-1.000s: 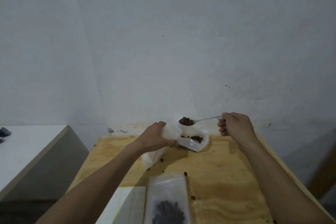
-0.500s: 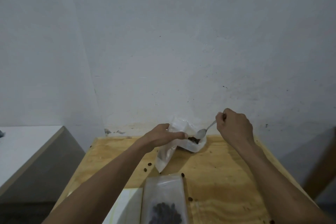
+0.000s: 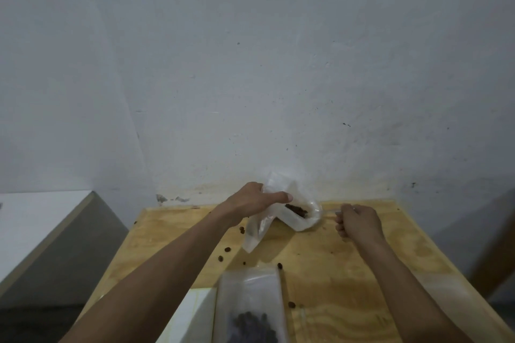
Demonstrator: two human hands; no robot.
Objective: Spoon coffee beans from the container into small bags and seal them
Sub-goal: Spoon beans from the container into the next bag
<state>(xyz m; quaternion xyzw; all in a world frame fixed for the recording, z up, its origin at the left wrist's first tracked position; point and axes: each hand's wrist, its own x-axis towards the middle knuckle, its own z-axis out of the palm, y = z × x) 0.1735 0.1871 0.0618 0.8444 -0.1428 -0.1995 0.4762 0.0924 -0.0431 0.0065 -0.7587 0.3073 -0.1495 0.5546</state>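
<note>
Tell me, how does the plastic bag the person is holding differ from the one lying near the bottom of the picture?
The held bag is crumpled and lifted at the far end of the table, gripped by the left hand; the near bag lies flat and untouched. The held bag's beans sit in a bulging pocket by the right hand; the near bag's beans lie toward the picture's bottom edge. Both are clear plastic holding dark coffee beans.

Dim, soft, wide-angle edge distortion
</note>
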